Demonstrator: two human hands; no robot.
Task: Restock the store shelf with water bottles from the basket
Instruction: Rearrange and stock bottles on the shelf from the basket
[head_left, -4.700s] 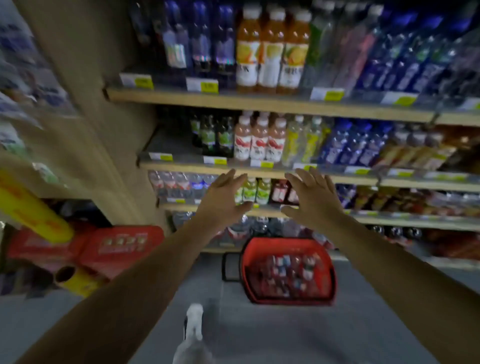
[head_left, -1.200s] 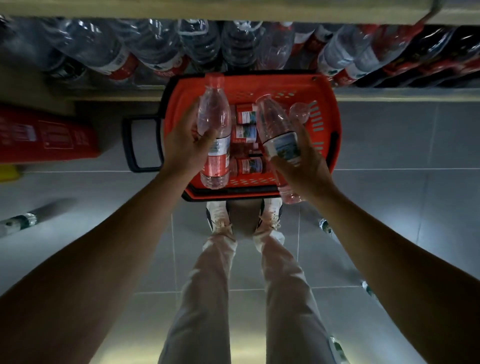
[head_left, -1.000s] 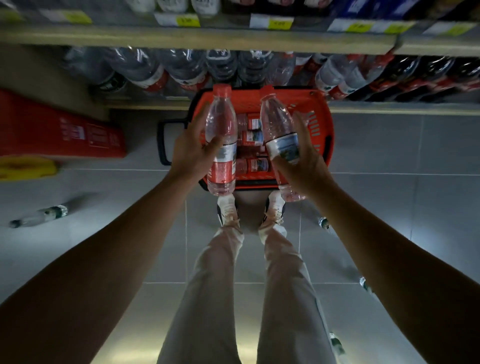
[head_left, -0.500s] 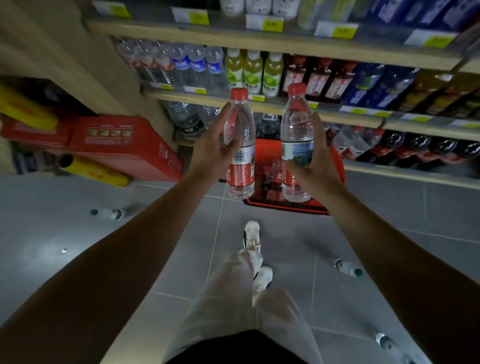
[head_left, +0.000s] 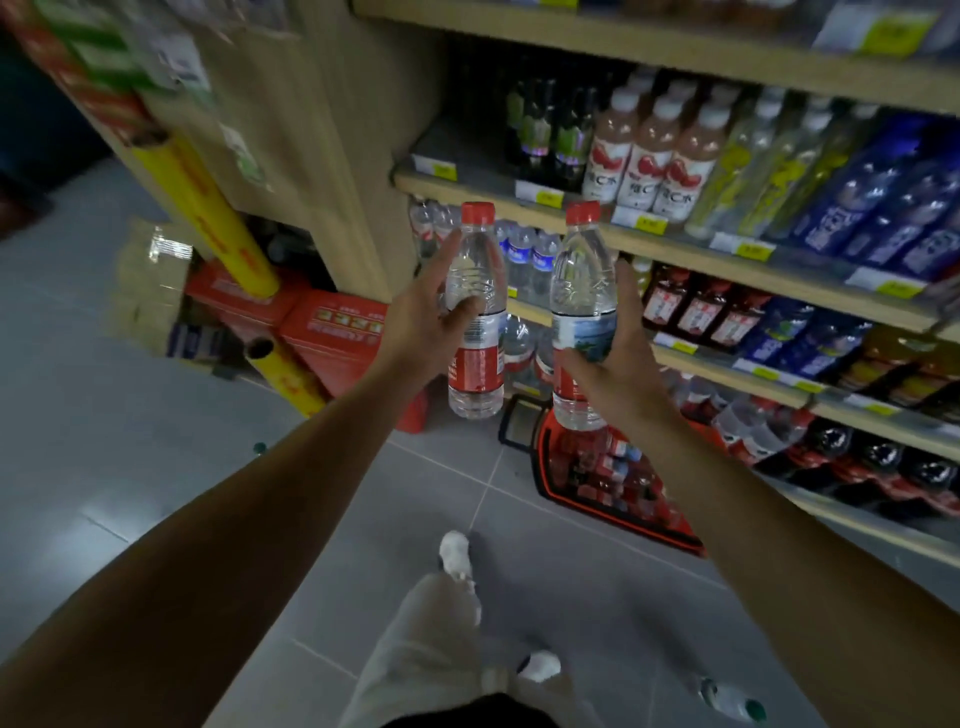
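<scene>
My left hand (head_left: 423, 325) grips an upright water bottle with a red cap and red label (head_left: 475, 312). My right hand (head_left: 615, 358) holds a second upright red-capped water bottle (head_left: 582, 306) from the right side. Both bottles are raised in front of the shelf row of small water bottles (head_left: 519, 254) at the left end of the shelving. The red basket (head_left: 613, 478) stands on the floor below my right arm, with several bottles inside it.
Wooden shelves (head_left: 727, 254) full of juice and soft-drink bottles run to the right. Red boxes (head_left: 332, 327) and yellow rolls (head_left: 208, 208) are stacked on the left by the wooden end panel. A loose bottle (head_left: 732, 701) lies on the grey tile floor near my feet.
Both bottles came out of the basket and rose to shelf height. My view has lifted and swung left, so the basket now sits lower right.
</scene>
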